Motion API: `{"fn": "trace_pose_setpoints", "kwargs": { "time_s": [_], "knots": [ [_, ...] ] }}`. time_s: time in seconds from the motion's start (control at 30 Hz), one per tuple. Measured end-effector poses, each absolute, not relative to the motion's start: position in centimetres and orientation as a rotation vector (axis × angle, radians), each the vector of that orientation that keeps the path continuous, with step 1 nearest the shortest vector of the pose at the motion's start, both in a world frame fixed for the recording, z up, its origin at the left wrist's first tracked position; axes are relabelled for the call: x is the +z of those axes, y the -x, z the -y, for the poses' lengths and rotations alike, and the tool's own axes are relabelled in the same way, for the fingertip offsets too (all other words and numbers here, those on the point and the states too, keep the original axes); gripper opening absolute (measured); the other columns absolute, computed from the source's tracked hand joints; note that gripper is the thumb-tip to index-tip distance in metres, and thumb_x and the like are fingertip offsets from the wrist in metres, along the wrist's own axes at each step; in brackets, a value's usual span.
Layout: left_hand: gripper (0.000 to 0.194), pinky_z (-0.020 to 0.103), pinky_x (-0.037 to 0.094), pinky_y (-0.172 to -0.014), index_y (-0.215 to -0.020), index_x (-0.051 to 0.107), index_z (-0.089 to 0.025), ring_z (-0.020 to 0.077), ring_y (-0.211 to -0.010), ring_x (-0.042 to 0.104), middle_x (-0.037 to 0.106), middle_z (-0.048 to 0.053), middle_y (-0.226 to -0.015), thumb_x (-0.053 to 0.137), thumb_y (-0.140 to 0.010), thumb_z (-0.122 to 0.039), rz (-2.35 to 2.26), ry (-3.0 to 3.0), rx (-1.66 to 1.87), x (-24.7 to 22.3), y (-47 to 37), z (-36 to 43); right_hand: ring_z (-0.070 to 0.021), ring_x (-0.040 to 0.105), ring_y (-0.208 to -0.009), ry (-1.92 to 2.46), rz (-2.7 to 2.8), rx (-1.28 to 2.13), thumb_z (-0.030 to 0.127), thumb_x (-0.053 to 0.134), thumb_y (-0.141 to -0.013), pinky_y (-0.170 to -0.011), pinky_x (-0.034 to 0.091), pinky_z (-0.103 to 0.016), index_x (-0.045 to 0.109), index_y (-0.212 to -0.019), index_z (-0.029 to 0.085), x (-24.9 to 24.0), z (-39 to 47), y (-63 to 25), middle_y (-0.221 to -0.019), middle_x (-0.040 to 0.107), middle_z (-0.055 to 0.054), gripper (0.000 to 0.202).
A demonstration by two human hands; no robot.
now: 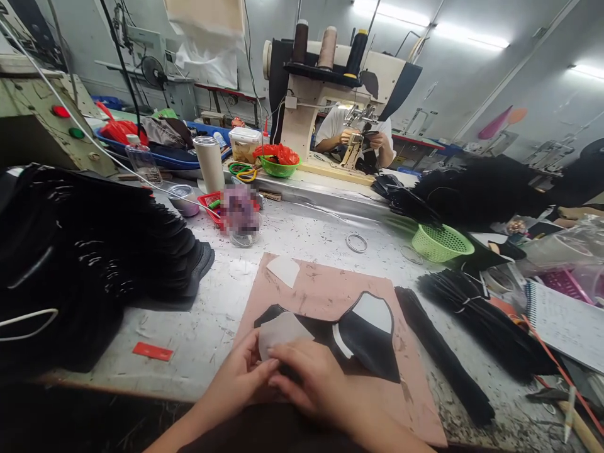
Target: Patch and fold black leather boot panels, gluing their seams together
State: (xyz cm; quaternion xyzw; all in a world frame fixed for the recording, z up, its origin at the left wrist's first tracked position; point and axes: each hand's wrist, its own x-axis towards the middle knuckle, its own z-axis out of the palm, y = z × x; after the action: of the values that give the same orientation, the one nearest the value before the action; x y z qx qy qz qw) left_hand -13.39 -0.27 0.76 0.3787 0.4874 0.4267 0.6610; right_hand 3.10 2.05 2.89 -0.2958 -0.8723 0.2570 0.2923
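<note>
On a pink board [325, 283] lies a black cut piece [372, 346] with a white patch at its upper right and a white strip. My left hand [245, 368] pinches the lower left edge of a pale, rounded piece [284, 333], which covers the black piece's left end. My right hand [311, 374] has its fingers bent over the lower edge of that same pale piece, its fingertips close to my left thumb. A second pale piece [284, 270] rests at the board's upper left.
Black piece stacks stand left [155, 251] and right [481, 321]. A red strip [152, 351], metal ring [356, 243], green basket [441, 242], cup [208, 163] and notebook [566, 324] surround the board. Behind a sewing machine [302, 119], a person's hands [375, 139] hold dark material.
</note>
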Motion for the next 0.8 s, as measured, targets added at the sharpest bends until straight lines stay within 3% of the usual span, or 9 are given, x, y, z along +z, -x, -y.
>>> {"fn": "trace_pose_setpoints", "kwargs": {
  "time_s": [0.13,0.27,0.4,0.6,0.8],
  "knots": [
    [0.052,0.021,0.040,-0.044,-0.103,0.056,-0.016,0.0172,-0.066,0.054,0.064,0.005,-0.084,0.070,-0.057,-0.037,-1.281,-0.659,0.921,0.6,13.6,-0.1,-0.0187,0.060,-0.082,1.101,2.088,0.713,0.021,0.045,-0.083,-0.070,0.048,-0.030,0.059,-0.087,0.020,2.4,-2.9,-3.8,-0.088,0.066,-0.007,0.015],
    [0.055,0.020,0.040,-0.044,-0.104,0.052,-0.018,0.0171,-0.072,0.054,0.062,0.006,-0.093,0.070,-0.055,-0.035,-1.254,-0.590,0.919,0.5,13.7,-0.2,-0.0169,0.058,-0.073,1.385,1.880,1.111,0.020,0.052,-0.073,-0.057,0.046,-0.026,0.054,-0.081,0.020,1.0,-3.8,-4.2,-0.080,0.061,-0.003,0.009],
    [0.061,0.020,0.041,-0.044,-0.105,0.044,-0.020,0.0137,-0.060,0.053,0.060,-0.001,-0.073,0.071,-0.052,-0.034,-1.297,-0.592,0.967,0.2,13.7,-0.4,-0.0140,0.054,-0.062,1.443,1.718,1.354,0.017,0.051,-0.069,-0.054,0.044,-0.024,0.054,-0.078,0.020,-0.4,-4.2,-3.8,-0.067,0.056,0.002,0.010],
    [0.035,0.020,0.042,-0.041,-0.076,0.051,-0.020,0.0117,-0.054,0.051,0.053,-0.004,-0.064,0.070,-0.052,-0.036,-1.445,-0.715,0.989,-0.1,14.1,-0.7,-0.0167,0.058,-0.071,1.532,1.768,1.302,0.016,0.055,-0.068,-0.067,0.045,-0.029,0.062,-0.081,0.018,0.3,-4.5,-3.6,-0.079,0.065,-0.003,0.015],
    [0.020,0.025,0.047,-0.054,-0.070,0.061,-0.018,0.0157,-0.057,0.058,0.061,0.001,-0.063,0.061,-0.067,-0.038,-1.437,-0.998,0.805,-0.5,14.5,-0.2,-0.0169,0.058,-0.071,1.528,1.895,1.003,0.017,0.053,-0.074,-0.067,0.045,-0.028,0.062,-0.073,0.019,1.0,-5.2,-3.5,-0.075,0.064,-0.003,0.009]
  ]
}}
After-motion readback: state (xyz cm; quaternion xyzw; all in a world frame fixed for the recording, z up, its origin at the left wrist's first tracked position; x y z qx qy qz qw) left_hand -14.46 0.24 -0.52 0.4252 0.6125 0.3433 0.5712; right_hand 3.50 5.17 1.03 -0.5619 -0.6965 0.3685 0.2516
